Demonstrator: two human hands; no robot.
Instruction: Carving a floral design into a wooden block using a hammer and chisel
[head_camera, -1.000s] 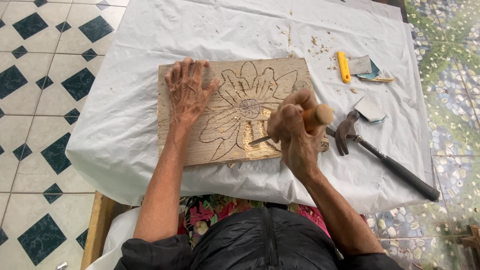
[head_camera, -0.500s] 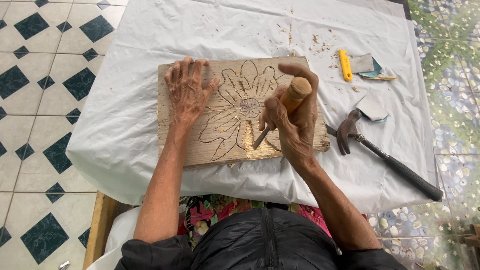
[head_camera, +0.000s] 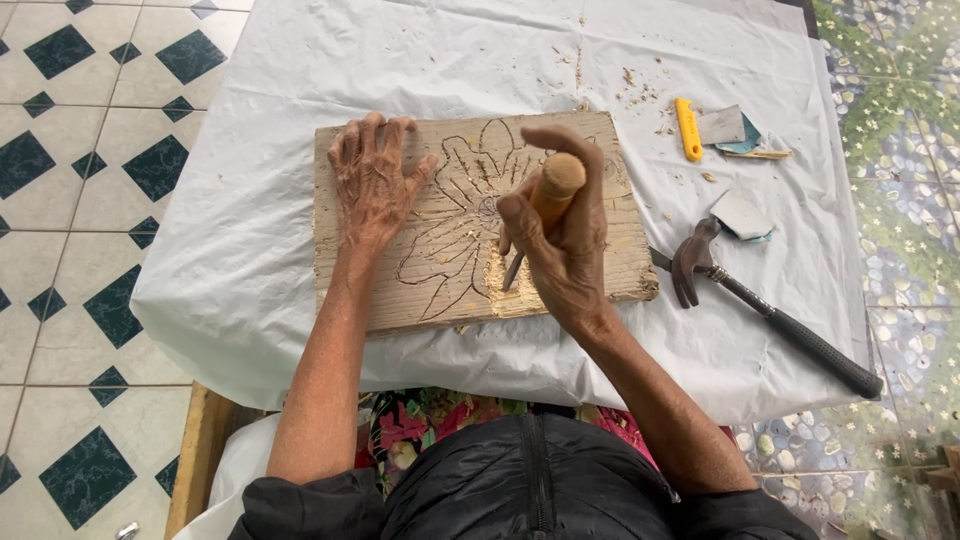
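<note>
Right hand (head_camera: 565, 245) clenched on wooden-handled chisel (head_camera: 540, 215), now swung upright from its earlier sideways lie, tip set into the board's (head_camera: 470, 225) flower outline (head_camera: 460, 215); left hand (head_camera: 372, 180) still flat, fingers spread, pinning board on white sheet (head_camera: 300, 80); hammer (head_camera: 760, 300) idle right; yellow tool (head_camera: 687, 128) beyond.

Around the carved wooden board (head_camera: 470, 225), bare white sheet lies open above and to its left, while a claw hammer (head_camera: 760, 300) beside its right edge and a yellow-handled tool (head_camera: 688, 129) with scrapers beyond crowd that side.
</note>
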